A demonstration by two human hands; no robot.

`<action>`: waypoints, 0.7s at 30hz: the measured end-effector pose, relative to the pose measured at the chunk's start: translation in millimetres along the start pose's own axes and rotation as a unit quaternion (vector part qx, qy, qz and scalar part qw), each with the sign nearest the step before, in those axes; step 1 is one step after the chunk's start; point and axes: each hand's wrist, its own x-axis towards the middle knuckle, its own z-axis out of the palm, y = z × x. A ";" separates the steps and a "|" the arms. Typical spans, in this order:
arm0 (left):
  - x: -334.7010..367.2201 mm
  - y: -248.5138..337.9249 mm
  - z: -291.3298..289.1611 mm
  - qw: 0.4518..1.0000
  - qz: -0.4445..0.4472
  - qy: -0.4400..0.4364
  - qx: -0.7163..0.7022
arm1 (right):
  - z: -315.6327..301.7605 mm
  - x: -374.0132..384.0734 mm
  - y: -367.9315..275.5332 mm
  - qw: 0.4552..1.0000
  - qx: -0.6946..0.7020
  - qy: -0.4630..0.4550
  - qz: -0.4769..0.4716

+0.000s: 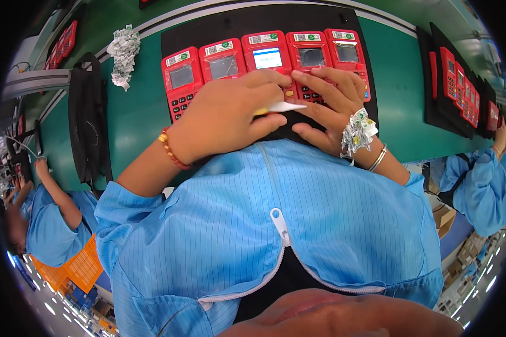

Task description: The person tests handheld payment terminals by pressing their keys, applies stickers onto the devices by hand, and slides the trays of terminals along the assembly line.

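Several red card payment terminals (181, 77) lie side by side on a black mat (177, 45). The middle terminal (265, 40) has its screen lit; the neighbouring screens look dark or greyish. My left hand (227, 109) is over the lower part of the middle terminals, closed round a slim white pointed tool (285, 106) with a yellow part near the fingers. Its tip points toward my right hand (331, 104), which is spread over the keypads on the right, fingers apart. A clump of small printed labels (358, 133) sticks to the back of that hand near the wrist.
Another heap of small labels (125, 56) lies on the green table (143, 112). A black bag-like item (89, 123) is at the left. More red terminals (458, 84) rest on black mats at the right. People in blue work at both sides.
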 end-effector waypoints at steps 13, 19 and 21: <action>67.5 -21.1 -25.4 0.995 -0.034 0.079 0.040 | -33.1 34.3 89.2 0.992 -0.088 0.055 0.073; 129.0 -11.1 -27.9 0.965 0.064 -0.051 0.249 | -15.2 7.8 99.5 0.986 0.018 0.025 0.163; 138.7 -11.0 -26.7 0.964 0.078 -0.054 0.249 | -14.0 8.2 99.8 0.987 0.024 0.014 0.161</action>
